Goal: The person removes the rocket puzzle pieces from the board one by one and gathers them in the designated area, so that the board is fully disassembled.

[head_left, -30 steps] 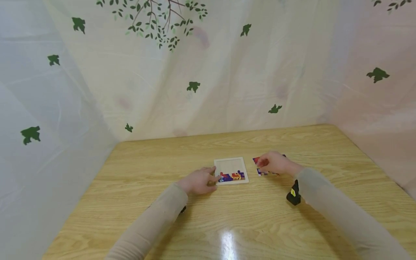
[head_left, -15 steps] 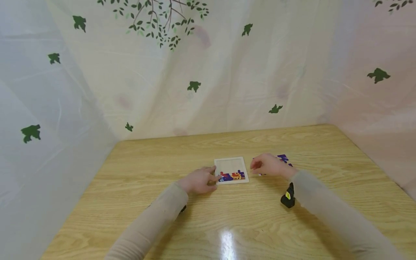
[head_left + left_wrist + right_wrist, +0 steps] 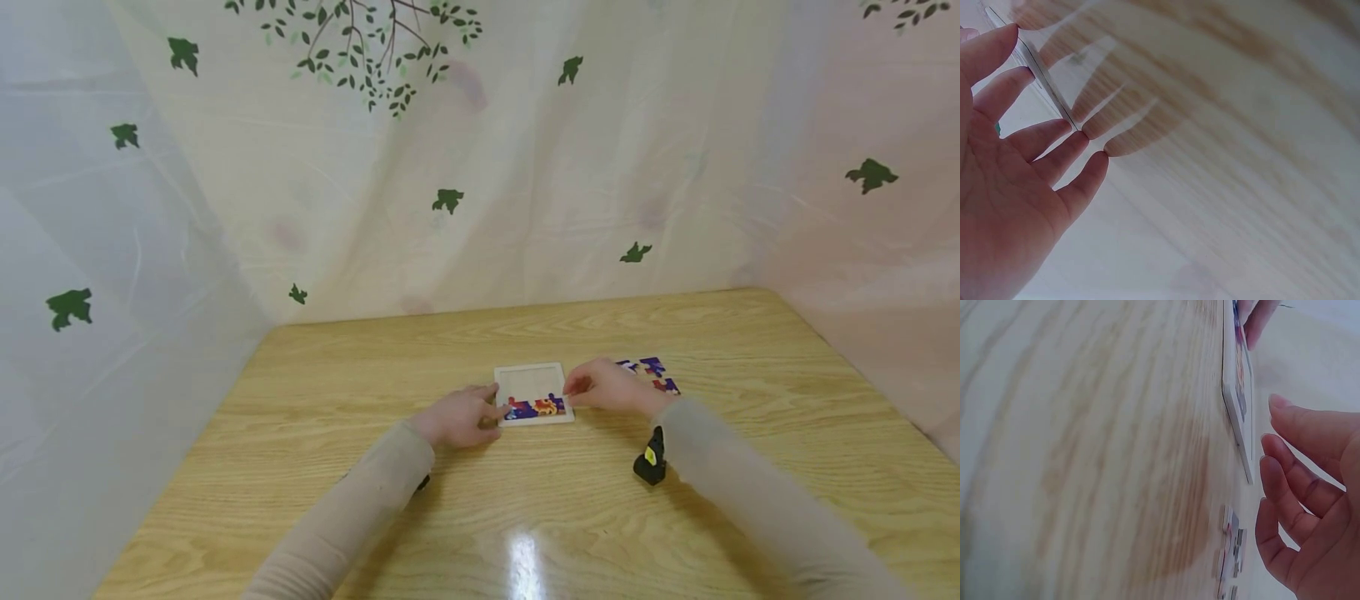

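Observation:
A square, light wooden puzzle tray (image 3: pixel 528 367) lies on the table, with a row of joined purple, red and orange jigsaw pieces (image 3: pixel 536 407) along its near side. My left hand (image 3: pixel 459 418) rests at the tray's left side, fingers spread and fingertips touching its edge, as the left wrist view also shows. At the tray's right rim is my right hand (image 3: pixel 609 385), thumb and fingers bent toward each other. In the right wrist view that hand (image 3: pixel 1313 494) shows no piece between the visible fingertips; whether one is hidden there I cannot tell.
Loose jigsaw pieces (image 3: pixel 652 367) lie to the right, partly behind my right hand. A black wrist device (image 3: pixel 650 458) with a yellow mark hangs under the right sleeve. Pale curtains (image 3: pixel 525 250) with leaf and bird prints enclose the back and sides of the wooden table (image 3: pixel 525 492).
My right hand has moved left from the loose pieces to the tray's right rim, uncovering more of those pieces. The left hand and the tray have stayed in place.

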Tool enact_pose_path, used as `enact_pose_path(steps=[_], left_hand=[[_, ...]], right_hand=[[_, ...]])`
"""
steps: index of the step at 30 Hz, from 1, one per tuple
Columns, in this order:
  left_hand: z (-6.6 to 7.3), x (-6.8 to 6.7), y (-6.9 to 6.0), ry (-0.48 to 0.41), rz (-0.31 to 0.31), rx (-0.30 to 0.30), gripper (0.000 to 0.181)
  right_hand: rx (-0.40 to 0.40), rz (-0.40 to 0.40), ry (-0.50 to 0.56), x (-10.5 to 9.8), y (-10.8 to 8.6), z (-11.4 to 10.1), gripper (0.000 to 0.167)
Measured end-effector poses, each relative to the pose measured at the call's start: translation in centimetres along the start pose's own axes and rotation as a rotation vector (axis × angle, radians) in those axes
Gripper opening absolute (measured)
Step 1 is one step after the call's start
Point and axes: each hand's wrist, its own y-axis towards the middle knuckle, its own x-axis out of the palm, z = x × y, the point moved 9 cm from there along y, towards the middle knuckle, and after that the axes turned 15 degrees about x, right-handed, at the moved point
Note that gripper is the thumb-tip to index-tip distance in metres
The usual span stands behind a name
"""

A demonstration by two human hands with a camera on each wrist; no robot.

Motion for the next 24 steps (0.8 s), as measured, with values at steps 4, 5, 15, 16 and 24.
enact_pose_path(steps=[4, 5, 15, 16, 24], left_hand=[[0.0, 0.0, 0.0, 0.006, -0.007, 0.0, 0.045], [0.0, 0.0, 0.0, 0.008, -0.008, -0.001, 0.045], [-0.2, 0.0, 0.1, 0.006, -0.013, -0.011, 0.044], [-0.2, 0.0, 0.1, 0.005, -0.013, -0.011, 0.044], [-0.2, 0.0, 0.1, 0.001, -0.013, -0.007, 0.044]], right_hand=[[-0.009, -0.006, -0.002, 0.4, 0.3, -0.2, 0.006], [-0.013, -0.004, -0.002, 0.4, 0.3, -0.3, 0.007], [-0.026, 0.026, -0.01, 0.7, 0.8, -1.3, 0.016], [-0.023, 0.028, -0.016, 0.8, 0.8, -1.4, 0.017], [-0.017, 0.032, -0.065, 1.3, 1.3, -1.7, 0.024]])
